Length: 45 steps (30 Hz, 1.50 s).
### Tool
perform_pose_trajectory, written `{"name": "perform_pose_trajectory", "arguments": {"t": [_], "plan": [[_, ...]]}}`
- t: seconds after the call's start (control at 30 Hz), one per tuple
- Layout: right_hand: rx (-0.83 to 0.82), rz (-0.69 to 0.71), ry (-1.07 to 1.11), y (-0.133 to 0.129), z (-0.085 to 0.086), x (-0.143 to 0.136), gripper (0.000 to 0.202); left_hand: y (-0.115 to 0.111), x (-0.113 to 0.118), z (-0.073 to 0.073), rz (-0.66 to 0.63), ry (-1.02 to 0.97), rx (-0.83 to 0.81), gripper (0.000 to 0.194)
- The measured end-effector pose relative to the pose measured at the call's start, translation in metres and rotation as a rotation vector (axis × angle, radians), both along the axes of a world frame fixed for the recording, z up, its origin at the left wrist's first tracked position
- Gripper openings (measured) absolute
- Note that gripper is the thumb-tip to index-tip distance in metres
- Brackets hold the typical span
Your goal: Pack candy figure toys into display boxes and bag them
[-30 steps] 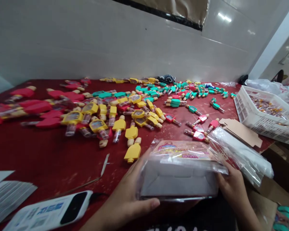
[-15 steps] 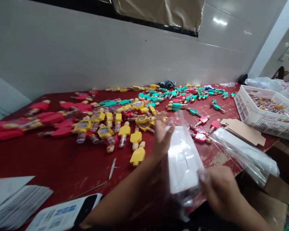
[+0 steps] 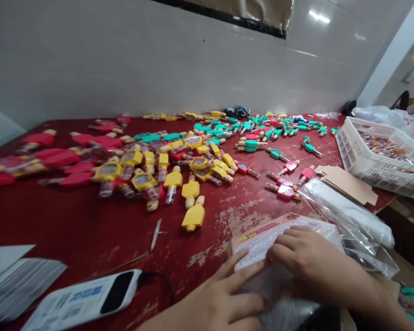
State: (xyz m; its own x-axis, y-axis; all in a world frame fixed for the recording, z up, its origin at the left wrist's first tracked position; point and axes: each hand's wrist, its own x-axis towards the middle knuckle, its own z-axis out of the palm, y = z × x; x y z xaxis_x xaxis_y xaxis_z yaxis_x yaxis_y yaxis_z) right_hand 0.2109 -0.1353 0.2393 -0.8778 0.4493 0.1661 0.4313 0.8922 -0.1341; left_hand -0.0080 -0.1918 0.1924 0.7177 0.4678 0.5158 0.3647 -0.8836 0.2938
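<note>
Near the front edge of the red table (image 3: pixel 120 230), the box (image 3: pixel 258 246) has been turned printed face up, which seems to bring its clear film (image 3: pixel 279 289) within easy reach. Bent fingers of the right hand (image 3: pixel 307 257) lie over that face; the left hand (image 3: pixel 224 299) spreads its fingers to the box's left part; whether either pinches film, I cannot tell

And here we see a bare left hand (image 3: pixel 227 296) and a bare right hand (image 3: pixel 303 257), bare forearms behind them! Down at the bottom edge, there's black clothing (image 3: pixel 321 319), its details too dark to tell.
</note>
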Motion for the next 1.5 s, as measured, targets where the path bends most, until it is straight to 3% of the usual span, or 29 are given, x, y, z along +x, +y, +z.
{"name": "perform_pose_trajectory", "arguments": {"t": [0.03, 0.1, 0.2, 0.33, 0.43, 0.53, 0.67, 0.77, 0.83, 0.9, 0.97, 1.1, 1.17, 1.27, 1.5], "plan": [[0.051, -0.022, 0.029, 0.000, -0.003, -0.004, 0.020, -0.001, 0.004, -0.004, 0.025, -0.078, 0.034, 0.017], [0.187, -0.075, 0.169, 0.000, -0.002, -0.010, 0.030, 0.000, 0.009, -0.008, 0.084, -0.262, 0.063, 0.021], [0.319, -0.154, 0.396, -0.002, 0.010, -0.012, 0.040, 0.010, 0.005, -0.005, 0.251, -0.435, -0.034, 0.016], [0.296, -0.188, 0.542, -0.007, 0.027, -0.013, 0.034, 0.021, -0.009, 0.005, 0.538, -0.580, -0.024, 0.016], [0.046, -0.123, 0.571, -0.009, 0.032, -0.017, 0.030, 0.023, -0.008, 0.011, 0.625, -0.572, 0.139, 0.006], [-0.398, -0.128, 0.518, -0.005, 0.030, -0.025, 0.039, 0.022, 0.003, 0.017, 0.436, -0.406, 0.211, 0.006], [-0.913, -0.191, 0.508, 0.008, 0.016, -0.030, 0.035, 0.023, 0.015, 0.021, 0.309, -0.389, 0.172, 0.005], [-1.101, -0.102, 0.483, 0.013, 0.005, -0.028, 0.033, 0.024, 0.017, 0.019, 0.261, -0.397, 0.049, 0.015], [-1.014, -0.057, 0.464, 0.012, 0.000, -0.027, 0.027, 0.026, 0.018, 0.019, 0.311, -0.389, 0.035, 0.014], [-0.775, -0.034, 0.436, 0.008, -0.002, -0.027, 0.015, 0.027, 0.019, 0.018, 0.392, -0.353, 0.105, 0.004], [-0.514, 0.018, 0.399, 0.004, -0.003, -0.028, 0.006, 0.029, 0.019, 0.018, 0.468, -0.302, 0.158, 0.010], [-0.080, 0.152, 0.374, -0.001, -0.010, -0.028, 0.022, 0.033, 0.018, 0.013, 0.513, -0.290, 0.142, 0.009], [0.061, 0.187, 0.390, -0.002, -0.013, -0.026, 0.024, 0.035, 0.017, 0.009, 0.491, -0.304, 0.118, 0.004], [0.074, 0.195, 0.406, -0.002, -0.014, -0.019, 0.022, 0.038, 0.016, 0.004, 0.398, -0.284, 0.117, 0.018], [-0.280, 0.214, 0.407, 0.004, -0.023, 0.003, 0.018, 0.035, 0.023, 0.003, 0.197, -0.212, 0.127, 0.034]]}}
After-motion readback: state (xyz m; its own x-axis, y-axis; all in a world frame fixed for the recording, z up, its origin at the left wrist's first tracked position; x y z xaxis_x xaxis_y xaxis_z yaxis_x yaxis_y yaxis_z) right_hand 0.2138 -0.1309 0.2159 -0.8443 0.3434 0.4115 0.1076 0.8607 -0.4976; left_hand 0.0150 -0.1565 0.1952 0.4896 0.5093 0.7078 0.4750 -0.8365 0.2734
